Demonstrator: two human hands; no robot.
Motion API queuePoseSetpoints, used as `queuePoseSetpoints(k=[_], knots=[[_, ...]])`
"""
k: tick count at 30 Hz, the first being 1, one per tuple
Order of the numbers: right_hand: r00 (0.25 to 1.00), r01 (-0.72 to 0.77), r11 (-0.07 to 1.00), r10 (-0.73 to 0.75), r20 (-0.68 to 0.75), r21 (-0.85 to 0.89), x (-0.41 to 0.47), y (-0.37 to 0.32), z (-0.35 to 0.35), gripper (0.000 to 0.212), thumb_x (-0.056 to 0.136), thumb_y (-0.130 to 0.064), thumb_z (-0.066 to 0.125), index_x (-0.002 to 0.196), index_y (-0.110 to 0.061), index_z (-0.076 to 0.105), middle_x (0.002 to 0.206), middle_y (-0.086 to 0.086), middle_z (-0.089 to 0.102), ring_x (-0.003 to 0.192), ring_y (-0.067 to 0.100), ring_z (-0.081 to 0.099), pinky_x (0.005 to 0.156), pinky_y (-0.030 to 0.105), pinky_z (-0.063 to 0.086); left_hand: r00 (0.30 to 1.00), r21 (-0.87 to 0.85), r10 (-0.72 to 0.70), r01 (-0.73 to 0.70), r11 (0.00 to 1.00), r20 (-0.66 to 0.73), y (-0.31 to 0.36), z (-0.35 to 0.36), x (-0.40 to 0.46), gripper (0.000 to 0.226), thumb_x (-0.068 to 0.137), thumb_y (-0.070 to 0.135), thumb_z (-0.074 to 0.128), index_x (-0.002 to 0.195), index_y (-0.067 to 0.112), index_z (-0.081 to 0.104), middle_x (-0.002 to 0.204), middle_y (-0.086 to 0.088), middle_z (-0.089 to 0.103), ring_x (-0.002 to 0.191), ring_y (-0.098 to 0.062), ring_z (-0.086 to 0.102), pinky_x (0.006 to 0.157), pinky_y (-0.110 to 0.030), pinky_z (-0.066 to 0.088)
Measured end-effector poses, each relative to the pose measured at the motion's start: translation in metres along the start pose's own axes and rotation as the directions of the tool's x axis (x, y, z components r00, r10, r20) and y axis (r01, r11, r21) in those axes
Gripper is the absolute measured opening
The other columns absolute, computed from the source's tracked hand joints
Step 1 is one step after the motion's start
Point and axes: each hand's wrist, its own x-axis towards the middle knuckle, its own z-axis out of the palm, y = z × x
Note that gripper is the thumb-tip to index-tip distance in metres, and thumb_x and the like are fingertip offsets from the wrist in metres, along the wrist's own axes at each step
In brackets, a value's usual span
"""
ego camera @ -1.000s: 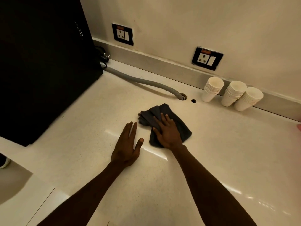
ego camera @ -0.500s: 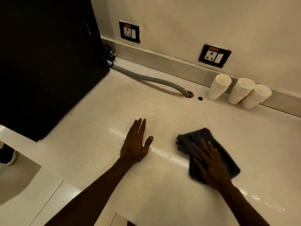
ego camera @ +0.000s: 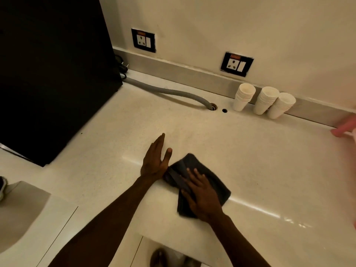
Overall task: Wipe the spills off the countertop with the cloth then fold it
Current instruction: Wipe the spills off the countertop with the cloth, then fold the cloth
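Cloth [ego camera: 210,176] sits on the bench [ego camera: 269,160] near the front edge, bunched into a loose dark wad, a ridge of folds running along its left side. Right hand [ego camera: 204,197] lies flat on top of it, fingers [ego camera: 194,176] spread wide, palm down. That reads as a pressing hold, not a pinch: load goes over the whole wad, so it drags across the surface without rolling up. Nothing is gripped.

Left hand [ego camera: 156,160] is flat on the bench just left of the cloth, fingers together and straight, thumb out. Heel of that hand touches or nearly touches the cloth's left edge; cannot tell which. Likely bracing body weight while the other arm leans over the surface, and it also caps the sweep on that side.

Judgement: wipe phase, fold not started, since the cloth is crumpled rather than squared. No clear spill visible; glare streak along the front edge right of the cloth could be wet film or just reflection.

Paper cup stacks [ego camera: 264,101] stand against the back upstand, grey hose [ego camera: 173,92] drops into a hole in the bench, black appliance [ego camera: 54,74] at left. All well apart from the cloth, so the sweep area is unobstructed.
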Motion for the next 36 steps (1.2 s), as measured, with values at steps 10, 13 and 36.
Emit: queuePoseSetpoints(k=[10, 13, 36], knots=[[0.958, -0.271, 0.915, 0.227, 0.174, 0.299, -0.072, -0.056, -0.03, 0.043, 0.099, -0.054, 0.044, 0.135, -0.034, 0.057, 0.12, -0.001, 0.071, 0.11, 0.018, 0.064, 0.097, 0.034, 0.046, 0.961, 0.044, -0.079, 0.07, 0.997, 0.266, 0.019, -0.015, -0.003, 0.064, 0.104, 0.047, 0.038, 0.16, 0.025, 0.016, 0.169, -0.003, 0.01, 0.157, -0.017, -0.001, 0.128, -0.041, -0.004], [0.84, -0.499, 0.326, 0.41, 0.356, 0.803, -0.067, -0.051, -0.055, 0.048, 0.094, -0.048, 0.06, 0.13, -0.016, 0.064, 0.117, 0.005, 0.073, 0.109, 0.023, 0.067, 0.105, 0.041, 0.048, 0.937, -0.039, -0.063, 0.082, 0.996, 0.344, 0.043, -0.024, -0.007, 0.062, 0.101, 0.048, 0.046, 0.157, 0.026, 0.028, 0.168, -0.002, 0.017, 0.157, -0.018, 0.001, 0.128, -0.045, 0.001], [0.883, -0.375, -0.191, 0.223, 0.412, 0.907, -0.074, 0.006, -0.109, 0.095, 0.08, -0.087, 0.038, 0.133, -0.013, 0.063, 0.135, 0.018, 0.064, 0.127, 0.033, 0.06, 0.101, 0.041, 0.051, 0.569, -0.208, 0.572, -0.578, 0.789, 0.59, 0.166, -0.024, -0.034, 0.032, 0.089, 0.014, 0.068, 0.121, 0.021, 0.071, 0.118, 0.003, 0.075, 0.109, -0.002, 0.065, 0.098, -0.022, 0.049]])
